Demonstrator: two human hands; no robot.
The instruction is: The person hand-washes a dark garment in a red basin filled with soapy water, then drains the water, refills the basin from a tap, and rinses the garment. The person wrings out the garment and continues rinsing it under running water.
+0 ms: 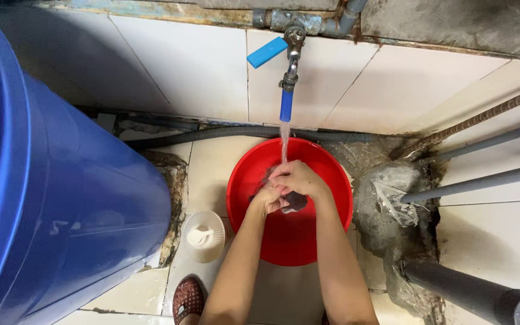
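Note:
Both my hands are over a red basin (326, 225) on the tiled floor. My left hand (267, 197) and my right hand (299, 179) are clasped together around a small dark cloth (295, 201), which pokes out below the fingers. Water (284, 139) runs in a thin stream from a wall tap (292, 57) with a blue spout and blue lever, falling right onto my hands. Most of the cloth is hidden inside my grip.
A big blue barrel (61, 198) fills the left side. A cream plastic lid (203, 236) lies beside the basin. A grey corrugated hose (224, 132) runs along the wall base. Grey pipes (482, 180) cross at right, with a rough drain patch (392, 204). My patterned slipper (188, 299) shows below.

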